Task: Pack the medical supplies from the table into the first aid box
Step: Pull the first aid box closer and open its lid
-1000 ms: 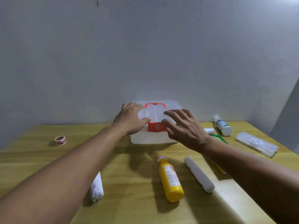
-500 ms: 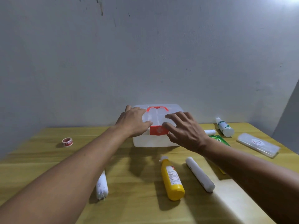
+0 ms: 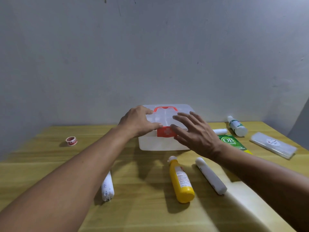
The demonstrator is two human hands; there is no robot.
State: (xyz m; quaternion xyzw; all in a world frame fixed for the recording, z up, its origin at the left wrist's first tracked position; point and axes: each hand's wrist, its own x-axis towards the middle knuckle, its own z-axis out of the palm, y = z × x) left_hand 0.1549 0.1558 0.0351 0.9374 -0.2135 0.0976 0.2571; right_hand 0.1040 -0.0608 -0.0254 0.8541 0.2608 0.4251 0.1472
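A translucent white first aid box (image 3: 158, 144) with an orange handle and a red latch (image 3: 164, 132) stands closed at the back middle of the table. My left hand (image 3: 137, 122) rests on the left of its lid, thumb by the latch. My right hand (image 3: 194, 133) lies with spread fingers over the lid's right front, thumb at the latch. On the table lie a yellow bottle (image 3: 181, 180), a white roll (image 3: 211, 177), a wrapped bandage roll (image 3: 107, 187), a tape roll (image 3: 71, 141), a green OB packet (image 3: 231, 142), a white bottle (image 3: 237, 126), a small white roll (image 3: 219, 131) and a clear pouch (image 3: 273, 144).
The wooden table (image 3: 142, 206) butts against a grey wall (image 3: 150, 56). A pale strip runs along the table at the lower right. The supplies lie scattered in front of and on both sides of the box.
The view has tilted a little, so the scene sits lower in frame. Both hands stay on the box lid, with the thumbs closer to the red latch.
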